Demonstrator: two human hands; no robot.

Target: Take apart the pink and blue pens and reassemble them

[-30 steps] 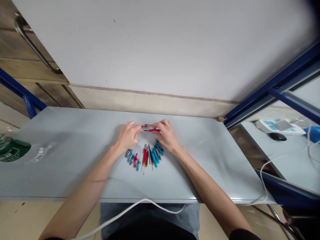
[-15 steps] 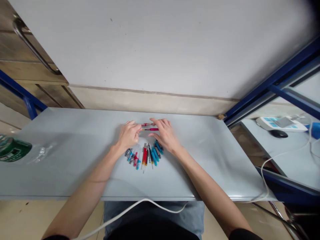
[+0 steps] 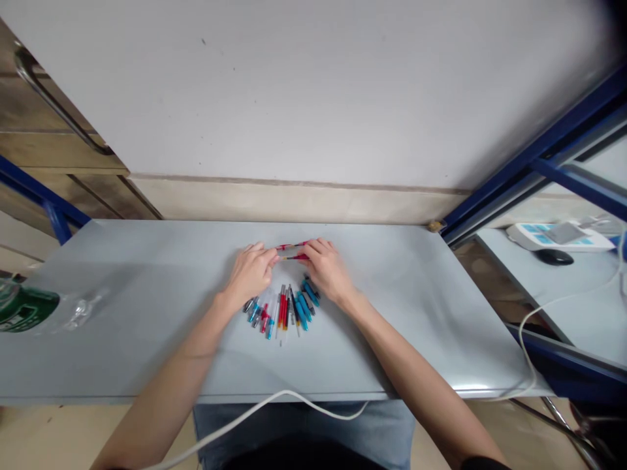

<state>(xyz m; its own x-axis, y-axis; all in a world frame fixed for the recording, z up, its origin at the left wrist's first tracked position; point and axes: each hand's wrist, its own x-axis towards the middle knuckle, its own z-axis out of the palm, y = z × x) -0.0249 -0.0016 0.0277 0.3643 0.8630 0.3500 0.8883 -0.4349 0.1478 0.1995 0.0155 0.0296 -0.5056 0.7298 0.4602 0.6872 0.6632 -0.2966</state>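
Note:
My left hand [image 3: 252, 271] is closed, its thumb and forefinger pinching the thin left end of a red pen piece [image 3: 294, 257] that looks like a refill partly inside a barrel. On the other end of this piece, my right hand [image 3: 324, 266] is closed, with its fingers curled down. Just beyond, a second red pen [image 3: 291, 246] spans the gap between the hands. Nearer to me, pen parts lie fanned out: clear and coloured caps or barrels [image 3: 264, 313], red refills [image 3: 283, 310], dark refills [image 3: 294, 305] and blue barrels [image 3: 302, 311].
A green-labelled plastic bottle [image 3: 29, 307] lies at the left of the grey table [image 3: 161, 307]. A white cable [image 3: 245, 412] crosses in front of me. To the right are a black mouse [image 3: 554, 257], a white device [image 3: 548, 236] and a blue frame [image 3: 529, 166].
My right hand's thumb and fingers, spread apart before, have closed over the right end of the red pen piece. My left hand keeps its pinch. The view has shifted slightly.

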